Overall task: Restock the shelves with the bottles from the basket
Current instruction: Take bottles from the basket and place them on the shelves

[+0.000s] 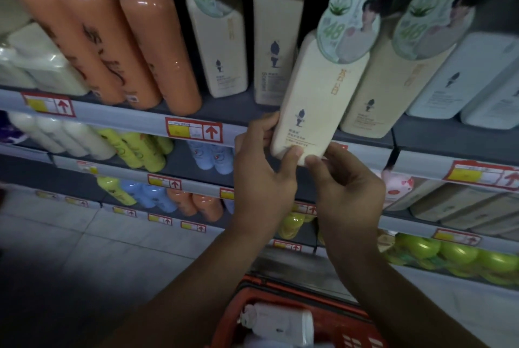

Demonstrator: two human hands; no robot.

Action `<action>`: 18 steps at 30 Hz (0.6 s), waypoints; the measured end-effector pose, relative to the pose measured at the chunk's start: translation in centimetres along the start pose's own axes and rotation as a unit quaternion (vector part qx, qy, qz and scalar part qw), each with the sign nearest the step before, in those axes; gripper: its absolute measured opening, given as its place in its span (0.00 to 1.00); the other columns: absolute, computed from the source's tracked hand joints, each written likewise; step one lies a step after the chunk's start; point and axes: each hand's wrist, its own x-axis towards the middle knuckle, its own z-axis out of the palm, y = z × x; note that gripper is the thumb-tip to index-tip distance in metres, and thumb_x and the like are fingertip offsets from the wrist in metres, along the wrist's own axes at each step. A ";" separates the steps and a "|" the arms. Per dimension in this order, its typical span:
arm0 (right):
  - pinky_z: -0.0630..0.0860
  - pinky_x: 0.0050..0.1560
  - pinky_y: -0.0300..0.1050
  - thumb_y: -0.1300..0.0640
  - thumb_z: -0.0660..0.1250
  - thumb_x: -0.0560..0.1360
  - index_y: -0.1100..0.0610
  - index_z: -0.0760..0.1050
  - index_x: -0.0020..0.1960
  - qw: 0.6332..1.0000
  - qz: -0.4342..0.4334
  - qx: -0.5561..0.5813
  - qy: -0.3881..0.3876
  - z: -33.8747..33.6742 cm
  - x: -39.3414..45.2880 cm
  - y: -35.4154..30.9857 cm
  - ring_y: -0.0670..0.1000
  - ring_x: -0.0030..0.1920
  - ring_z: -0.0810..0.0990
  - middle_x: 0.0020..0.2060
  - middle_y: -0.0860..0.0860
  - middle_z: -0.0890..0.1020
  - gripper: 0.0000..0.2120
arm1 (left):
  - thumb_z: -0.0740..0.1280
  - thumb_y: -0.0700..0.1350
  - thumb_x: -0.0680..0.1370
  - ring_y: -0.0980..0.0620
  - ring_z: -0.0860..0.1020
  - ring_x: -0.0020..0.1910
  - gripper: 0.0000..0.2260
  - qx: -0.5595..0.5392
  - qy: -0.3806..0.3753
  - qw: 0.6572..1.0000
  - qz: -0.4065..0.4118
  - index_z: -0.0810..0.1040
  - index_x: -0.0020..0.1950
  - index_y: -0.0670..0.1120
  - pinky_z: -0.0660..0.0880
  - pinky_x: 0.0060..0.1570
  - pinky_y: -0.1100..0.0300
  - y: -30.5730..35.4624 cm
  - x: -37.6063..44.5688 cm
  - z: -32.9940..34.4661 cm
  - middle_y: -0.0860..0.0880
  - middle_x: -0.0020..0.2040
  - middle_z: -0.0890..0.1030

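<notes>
We are looking down at dim shop shelves with both bare hands raised in front of us. Together they hold a tall cream-coloured plastic bottle (314, 94) with a round green-and-white paper tag hung at its neck. The bottle leans to the right, its base at the front lip of the grey metal shelf (134, 120); we cannot tell whether it rests on the shelf.

Our left hand (262, 176) grips the bottle's lower left corner, fingers curled round the left edge and the thumb pressed on the front near the base. Our right hand (348, 187) pinches the lower right corner between curled fingers and thumb.

Just right of the held bottle stands a matching cream bottle with the same tag (393, 78), already on the shelf. Behind and to the left are two more cream bottles (222, 49). Farther left lean three tall orange glossy bottles (118, 38).

Red-and-yellow price labels with arrows (194, 130) line the shelf edges.

At the bottom, below our forearms, sits a red plastic basket (356, 339) holding a white pump bottle (280, 322) lying on its side.
</notes>
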 end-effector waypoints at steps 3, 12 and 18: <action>0.81 0.51 0.32 0.66 0.72 0.80 0.60 0.85 0.62 1.000 -0.009 0.012 -0.005 0.6 0.1 -0.3 0.37 0.50 0.87 0.48 0.41 0.88 0.12 | 0.74 0.40 0.78 0.54 0.80 0.62 0.21 -0.008 -0.003 1.000 0.004 0.73 0.69 0.49 0.78 0.60 0.57 0.1 0.5 -0.6 0.50 0.62 0.81; 0.82 0.50 0.35 0.66 0.72 0.79 0.58 0.85 0.62 0.999 -0.040 0.003 -0.010 3.8 2.6 -1.7 0.38 0.47 0.87 0.46 0.40 0.88 0.13 | 0.73 0.35 0.77 0.59 0.81 0.62 0.21 -0.042 0.028 0.999 0.010 0.73 0.68 0.45 0.79 0.62 0.58 -0.4 3.5 -1.7 0.53 0.60 0.81; 0.83 0.50 0.35 0.68 0.71 0.79 0.59 0.85 0.62 0.998 -0.058 -0.022 -0.026 5.6 4.2 -1.5 0.37 0.49 0.86 0.49 0.45 0.88 0.14 | 0.73 0.31 0.76 0.65 0.80 0.56 0.19 -0.045 0.062 0.997 0.021 0.73 0.63 0.41 0.76 0.58 0.69 -1.5 4.9 -1.9 0.58 0.55 0.80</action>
